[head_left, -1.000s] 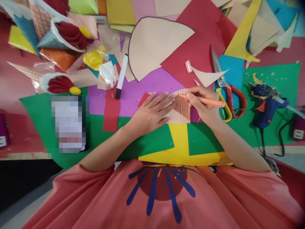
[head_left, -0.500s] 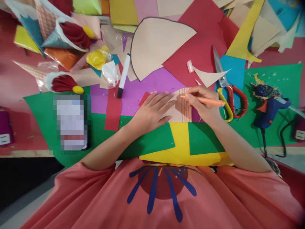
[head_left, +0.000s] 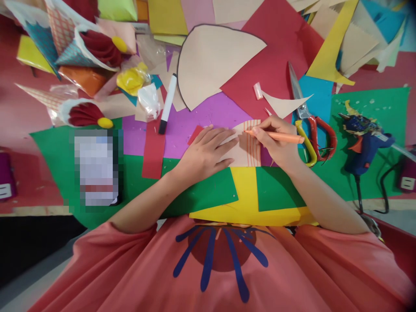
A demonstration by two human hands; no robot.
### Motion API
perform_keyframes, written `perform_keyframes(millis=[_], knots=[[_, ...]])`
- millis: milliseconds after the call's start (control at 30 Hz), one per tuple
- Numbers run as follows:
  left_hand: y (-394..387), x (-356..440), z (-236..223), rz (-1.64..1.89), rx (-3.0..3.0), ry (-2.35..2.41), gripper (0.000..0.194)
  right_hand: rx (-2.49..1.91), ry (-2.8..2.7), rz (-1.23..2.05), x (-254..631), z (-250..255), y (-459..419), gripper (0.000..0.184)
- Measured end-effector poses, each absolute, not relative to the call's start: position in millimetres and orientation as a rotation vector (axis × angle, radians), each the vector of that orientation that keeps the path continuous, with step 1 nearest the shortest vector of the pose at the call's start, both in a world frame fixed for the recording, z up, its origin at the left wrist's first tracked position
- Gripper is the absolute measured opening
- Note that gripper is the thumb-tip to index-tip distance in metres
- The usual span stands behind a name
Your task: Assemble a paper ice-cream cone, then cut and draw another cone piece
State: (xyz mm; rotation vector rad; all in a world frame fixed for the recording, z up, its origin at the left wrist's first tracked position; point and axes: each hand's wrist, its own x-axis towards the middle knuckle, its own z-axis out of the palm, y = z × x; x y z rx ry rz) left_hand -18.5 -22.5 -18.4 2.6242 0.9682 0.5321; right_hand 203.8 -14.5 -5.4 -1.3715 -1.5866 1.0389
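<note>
My right hand pinches an orange marker, its tip resting on a cream piece of paper. Several orange stripes run up and down the paper's right part. Flat over the paper's left part lies my left hand, fingers stretched out and a little apart, covering that side. A marker cap lies beyond the right hand on red paper. Right of that hand are scissors with red and yellow handles.
A blue glue gun with its cord lies at the right. At the left are a blurred phone, a black-and-white marker and paper cones with red filling. A large cream cutout lies at the back among coloured sheets.
The marker tip has shifted slightly, and another orange line shows near it at the left of the stripes. My left hand stays flat on the paper.
</note>
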Motion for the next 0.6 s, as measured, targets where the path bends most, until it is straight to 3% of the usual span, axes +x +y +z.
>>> perform_keyframes(millis=[600], knots=[[-22.5, -18.6, -18.0, 0.526, 2.615, 0.975, 0.042, -1.328, -1.654, 1.054, 203.0, -1.0, -11.8, 0.024]])
